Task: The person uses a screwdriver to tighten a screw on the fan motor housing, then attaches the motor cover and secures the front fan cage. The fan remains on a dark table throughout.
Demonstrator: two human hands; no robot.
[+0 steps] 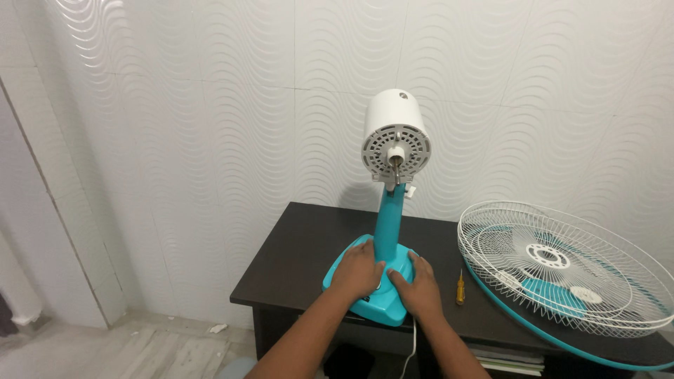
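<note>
While the stripped fan stands upright near the front edge of a dark table, its turquoise base is pressed from above by both hands. The left hand is laid flat on the near left of the base and the right hand on the near right, on either side of the turquoise column; neither is clenched and nothing is grasped, the palms apparently serving to steady the stand. The white motor housing is left bare at the top, its shaft pointing towards the camera, with no blade or guard fitted. The white wire guards are stacked flat on the right of the table, well apart from the base, with turquoise blades seen through the mesh and a turquoise rim ring beneath. A yellow-handled screwdriver is laid between base and guards, near the right hand. Whatever controls the base carries are covered by the hands. A white cord is seen dropping from the base front, its end cut off by the frame. Books under the table are only partly shown.
</note>
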